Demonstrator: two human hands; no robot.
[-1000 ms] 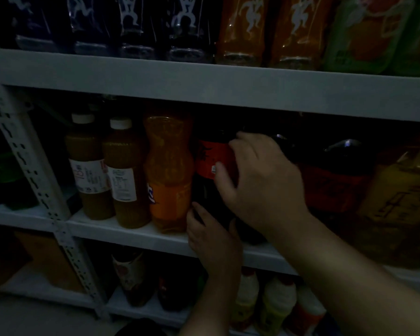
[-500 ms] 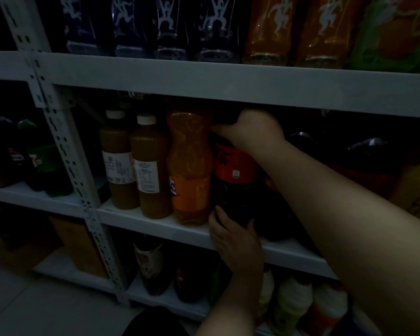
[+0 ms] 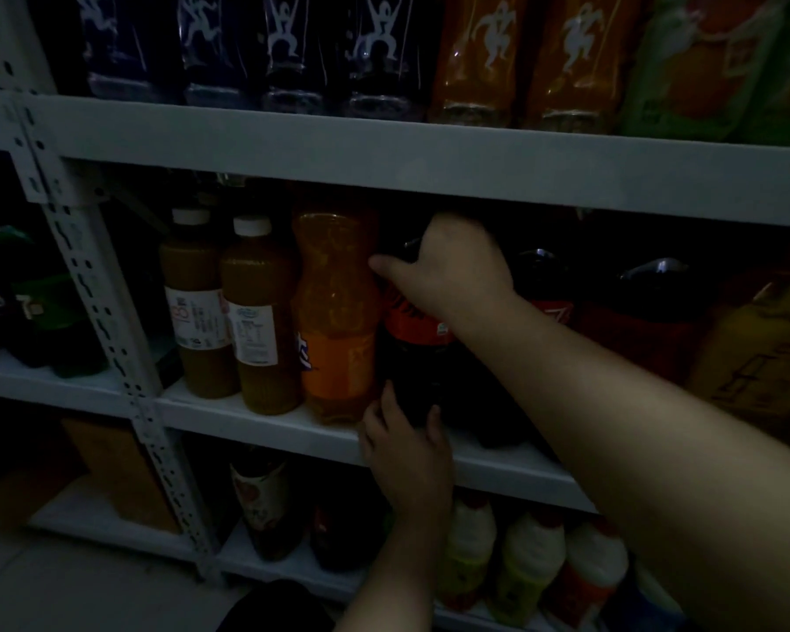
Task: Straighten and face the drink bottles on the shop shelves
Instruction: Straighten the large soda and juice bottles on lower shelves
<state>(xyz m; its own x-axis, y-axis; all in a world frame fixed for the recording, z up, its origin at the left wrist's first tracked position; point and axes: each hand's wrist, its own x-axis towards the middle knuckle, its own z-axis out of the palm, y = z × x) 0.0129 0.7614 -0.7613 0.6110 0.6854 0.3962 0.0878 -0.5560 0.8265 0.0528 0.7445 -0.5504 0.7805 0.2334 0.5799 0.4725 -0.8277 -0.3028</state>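
Cola bottle [image 3: 413,353]: large, dark liquid, red-orange label band w/ black print, cap area hidden behind hand. Stands upright on middle shelf [image 3: 265,426], touching the orange soda bottle [image 3: 336,312] on its left, more dark red-label bottles [image 3: 630,321] to its right. Lighting very dim; label text unreadable.

Right hand [image 3: 457,271]: wrapped over bottle's shoulder/neck from the front-right, thumb pointing left toward the orange soda, fingers curled behind, closed on the bottle. Forearm crosses frame from lower right.

Left hand [image 3: 404,444]: at bottle's base, fingers spread upward against lower body, palm over shelf's front edge. Contact w/ bottle clear; a full clamp isn't — fingers look pressed on, not wrapped round.

Orange soda bottle: waisted shape, orange label w/ blue-white logo turned partly left.

Two juice bottles [image 3: 229,307]: brown-amber, white caps, white labels, side by side at left end of same shelf, next to perforated upright post [image 3: 106,321].

Top shelf [image 3: 384,166]: row of dark bottles w/ white figure print [image 3: 288,52], then orange ones w/ same print [image 3: 534,61], green packs far right.

Bottom shelf: dark bottles, white-topped bottles [image 3: 530,567] w/ yellow-green and orange labels.
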